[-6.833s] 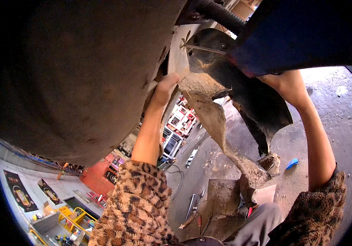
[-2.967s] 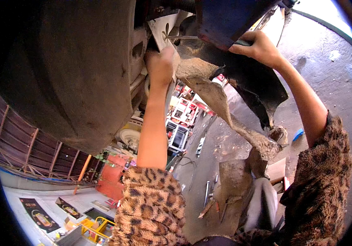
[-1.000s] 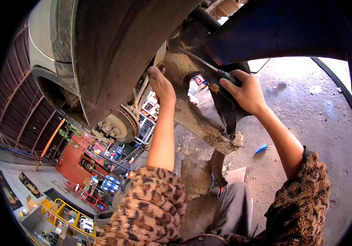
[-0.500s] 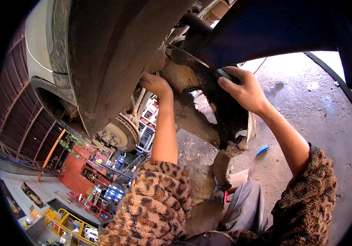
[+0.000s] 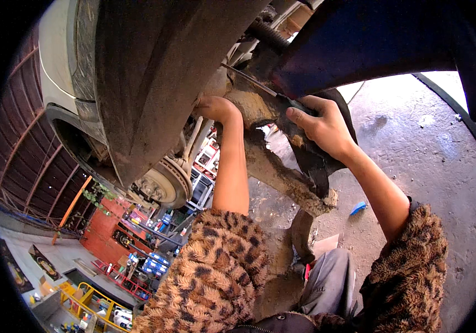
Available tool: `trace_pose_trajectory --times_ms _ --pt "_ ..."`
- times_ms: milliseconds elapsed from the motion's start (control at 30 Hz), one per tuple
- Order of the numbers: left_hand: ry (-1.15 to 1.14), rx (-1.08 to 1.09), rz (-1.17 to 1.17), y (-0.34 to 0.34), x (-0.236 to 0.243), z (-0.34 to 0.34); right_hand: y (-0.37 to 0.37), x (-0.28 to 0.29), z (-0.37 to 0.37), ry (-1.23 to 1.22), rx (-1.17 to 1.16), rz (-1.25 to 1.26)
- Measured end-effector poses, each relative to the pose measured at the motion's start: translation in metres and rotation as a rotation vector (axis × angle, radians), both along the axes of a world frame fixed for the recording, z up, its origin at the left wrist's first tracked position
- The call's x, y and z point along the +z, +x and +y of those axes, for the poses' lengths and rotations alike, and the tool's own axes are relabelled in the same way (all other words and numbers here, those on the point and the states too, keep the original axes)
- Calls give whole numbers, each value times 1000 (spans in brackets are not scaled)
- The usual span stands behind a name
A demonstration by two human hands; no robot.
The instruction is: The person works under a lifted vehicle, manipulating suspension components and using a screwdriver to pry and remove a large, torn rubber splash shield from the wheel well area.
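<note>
My right hand (image 5: 322, 125) is closed round the dark handle of a screwdriver (image 5: 249, 78). Its thin metal shaft slants up and left, and the tip lies near the edge of a large dark panel (image 5: 160, 72) on a raised car. At that panel's lower edge my left hand (image 5: 216, 109) is bent at the wrist with its fingers curled in. The fingertips, and anything they grip, are hidden. Below and between my hands hangs a dirt-caked, torn black liner (image 5: 274, 169) with a ragged hole. Part of it lies behind my right hand.
A brake disc (image 5: 167, 183) is left of my left forearm. Overhead at right hangs a dark blue panel (image 5: 360, 50). On the gritty floor lies a small blue object (image 5: 358, 208). Yellow rails (image 5: 91, 299) and shelves of goods stand at lower left.
My right hand has shifted slightly down and left, with the screwdriver shaft now showing more plainly. My left hand has moved a little right. The torn liner has changed position beneath the right hand.
</note>
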State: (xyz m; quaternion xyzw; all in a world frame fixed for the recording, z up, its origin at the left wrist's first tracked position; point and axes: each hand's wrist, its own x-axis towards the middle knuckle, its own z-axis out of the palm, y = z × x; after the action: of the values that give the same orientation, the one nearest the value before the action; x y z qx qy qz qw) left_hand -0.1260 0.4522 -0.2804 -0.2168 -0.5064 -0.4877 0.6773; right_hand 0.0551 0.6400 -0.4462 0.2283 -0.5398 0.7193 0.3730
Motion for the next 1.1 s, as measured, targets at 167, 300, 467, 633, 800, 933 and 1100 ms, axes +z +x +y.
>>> trace_pose_trajectory --times_ms 167,300,467,633,800,933,1100 --pt "194 -233 -149 27 -10 51 -4 -16 13 -49 -105 -67" --pt "189 -141 -76 28 -6 43 -3 -11 5 -53 -84 -71" --pt "247 -209 -262 25 -8 44 -6 -11 7 -34 -110 -58" --pt "133 -163 -163 32 -5 42 -2 -7 3 12 -222 1" --pt "230 -164 -199 29 -9 51 6 -4 -3 -3 -228 -14" --pt "223 -170 -148 14 0 37 10 0 -16 -98 -212 35" --pt "226 -206 -250 26 -7 47 3 -4 -27 48 -610 151"
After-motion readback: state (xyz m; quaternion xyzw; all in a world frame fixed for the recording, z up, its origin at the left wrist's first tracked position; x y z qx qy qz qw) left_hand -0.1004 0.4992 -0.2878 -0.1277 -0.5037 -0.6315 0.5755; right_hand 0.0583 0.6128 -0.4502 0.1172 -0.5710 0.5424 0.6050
